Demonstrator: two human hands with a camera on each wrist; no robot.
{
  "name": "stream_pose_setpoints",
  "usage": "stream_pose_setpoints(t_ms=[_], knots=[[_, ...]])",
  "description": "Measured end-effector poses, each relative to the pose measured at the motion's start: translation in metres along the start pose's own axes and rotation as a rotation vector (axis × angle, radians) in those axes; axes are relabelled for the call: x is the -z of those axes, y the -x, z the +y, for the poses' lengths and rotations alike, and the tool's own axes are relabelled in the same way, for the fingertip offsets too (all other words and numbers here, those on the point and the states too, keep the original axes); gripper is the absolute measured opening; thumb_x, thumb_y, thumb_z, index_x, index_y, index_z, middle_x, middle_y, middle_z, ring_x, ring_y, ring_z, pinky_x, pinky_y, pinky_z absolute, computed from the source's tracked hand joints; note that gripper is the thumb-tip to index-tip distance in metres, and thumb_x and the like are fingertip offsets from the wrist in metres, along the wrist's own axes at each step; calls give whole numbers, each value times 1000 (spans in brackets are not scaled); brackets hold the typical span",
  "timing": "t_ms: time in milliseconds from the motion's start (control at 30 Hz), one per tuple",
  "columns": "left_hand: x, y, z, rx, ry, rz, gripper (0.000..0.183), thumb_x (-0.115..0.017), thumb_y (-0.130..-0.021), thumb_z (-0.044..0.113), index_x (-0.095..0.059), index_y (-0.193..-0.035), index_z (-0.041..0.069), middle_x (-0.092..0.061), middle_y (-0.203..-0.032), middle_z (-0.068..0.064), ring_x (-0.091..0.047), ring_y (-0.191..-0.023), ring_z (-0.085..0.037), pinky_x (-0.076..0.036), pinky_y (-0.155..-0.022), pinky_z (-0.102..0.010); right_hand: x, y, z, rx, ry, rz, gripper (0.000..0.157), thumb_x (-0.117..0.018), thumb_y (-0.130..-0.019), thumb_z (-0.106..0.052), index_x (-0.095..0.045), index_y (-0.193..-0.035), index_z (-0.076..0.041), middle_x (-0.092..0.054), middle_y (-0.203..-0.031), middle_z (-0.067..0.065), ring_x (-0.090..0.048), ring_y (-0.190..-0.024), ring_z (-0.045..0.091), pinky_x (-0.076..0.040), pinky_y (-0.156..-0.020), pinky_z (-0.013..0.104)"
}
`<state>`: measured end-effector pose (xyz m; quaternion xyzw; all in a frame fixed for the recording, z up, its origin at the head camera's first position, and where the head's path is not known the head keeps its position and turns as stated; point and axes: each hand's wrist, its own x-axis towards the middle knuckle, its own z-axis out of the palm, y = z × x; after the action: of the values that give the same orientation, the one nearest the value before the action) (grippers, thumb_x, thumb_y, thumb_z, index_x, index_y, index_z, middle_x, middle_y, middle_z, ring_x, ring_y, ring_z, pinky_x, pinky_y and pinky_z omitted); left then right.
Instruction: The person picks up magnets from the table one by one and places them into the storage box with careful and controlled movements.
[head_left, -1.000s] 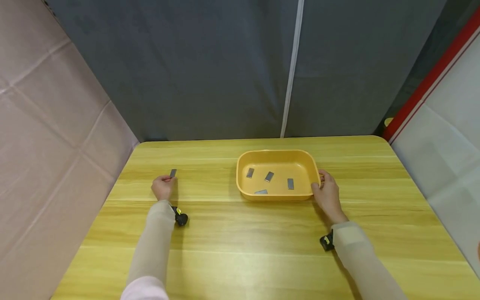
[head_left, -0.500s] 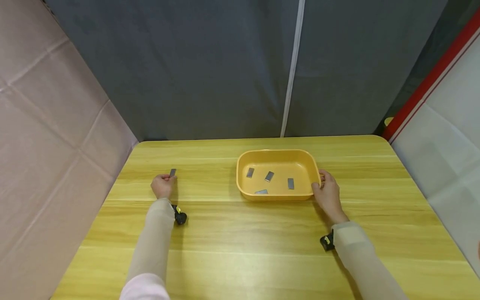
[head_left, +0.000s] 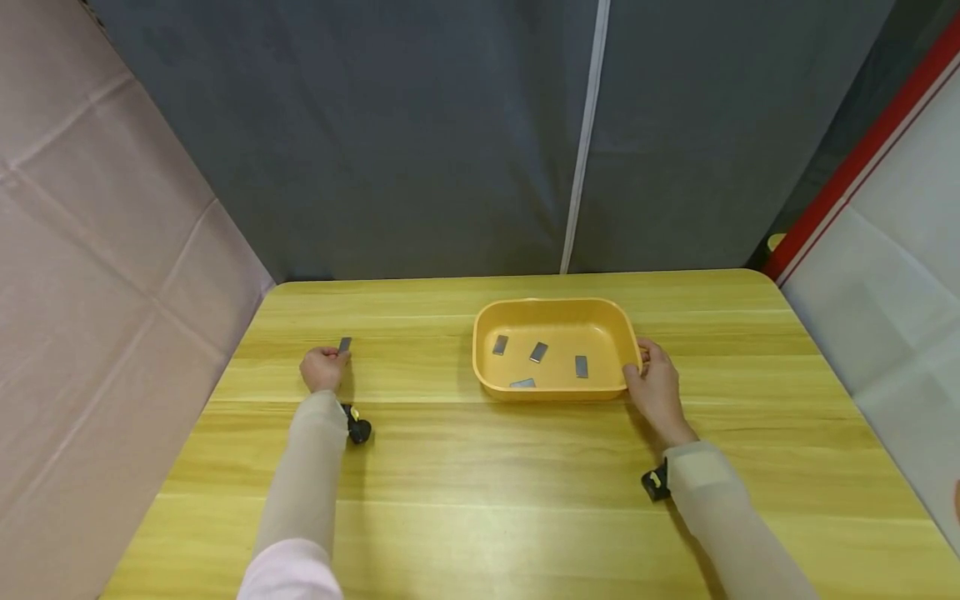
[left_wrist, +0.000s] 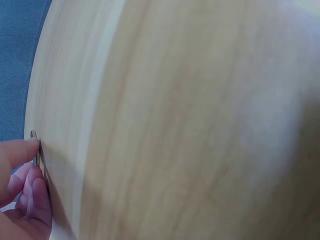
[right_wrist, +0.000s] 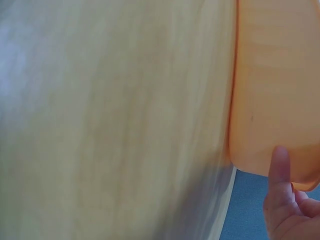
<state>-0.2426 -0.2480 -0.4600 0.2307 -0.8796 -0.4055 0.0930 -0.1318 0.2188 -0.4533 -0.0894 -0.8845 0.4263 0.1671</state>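
At the left of the table, my left hand (head_left: 322, 369) pinches a small grey rectangular piece (head_left: 345, 344) between thumb and fingers. Seen nearly edge-on in the left wrist view, the thin piece (left_wrist: 36, 159) stands close to the tabletop; whether it touches the wood I cannot tell. My right hand (head_left: 654, 390) grips the right end of a yellow plastic basin (head_left: 555, 395), thumb on the near side and fingers at the rim. Several similar grey pieces lie apart inside the basin, among them a middle piece (head_left: 538, 352) and a right-hand piece (head_left: 581, 367).
The basin stands on a wood-grain table (head_left: 450, 483). Behind the table's far edge hangs a dark grey curtain (head_left: 420, 150). A pale pink sheet (head_left: 112, 275) borders the left side, and a white panel (head_left: 885, 275) with a red strip borders the right.
My left hand shifts very slightly left and away from me, still pinching the grey piece. The right hand, the basin and the pieces in it stay as they were.
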Motion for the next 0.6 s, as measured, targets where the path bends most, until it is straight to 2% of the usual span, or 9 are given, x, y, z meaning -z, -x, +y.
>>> stream_pose_setpoints(t_ms=[167, 333, 467, 600], knots=[[0, 0, 1, -9, -8, 1, 26, -63, -82, 14, -62, -97, -7, -60, -92, -20, -55, -82, -31, -44, -70, -38, 1, -1, 0, 4, 8, -8, 40, -45, -81, 2, -42, -120, 12, -48, -94, 23, -48, -75, 27, -39, -59, 30], [-3, 0, -1, -58, -30, 31, 25, -62, -82, 14, -62, -94, -8, -60, -89, -21, -55, -81, -33, -44, -73, -41, 0, -1, 1, 9, 10, -7, 40, -46, -81, 2, -42, -120, 12, -48, -94, 23, -48, -75, 28, -40, -60, 33], [-6, -3, -4, -88, -58, 52, 25, -61, -82, 15, -63, -92, -9, -60, -86, -21, -55, -80, -34, -43, -74, -42, 0, 0, 0, 10, 7, -4, 40, -46, -81, 2, -42, -119, 12, -49, -94, 23, -48, -75, 28, -40, -60, 32], [-8, -5, -6, -88, -65, 55, 24, -62, -82, 15, -63, -90, -7, -60, -85, -20, -55, -79, -33, -43, -72, -42, 0, 0, 0, 7, 7, -3, 39, -46, -81, 2, -43, -119, 11, -49, -94, 23, -49, -75, 28, -40, -59, 30]])
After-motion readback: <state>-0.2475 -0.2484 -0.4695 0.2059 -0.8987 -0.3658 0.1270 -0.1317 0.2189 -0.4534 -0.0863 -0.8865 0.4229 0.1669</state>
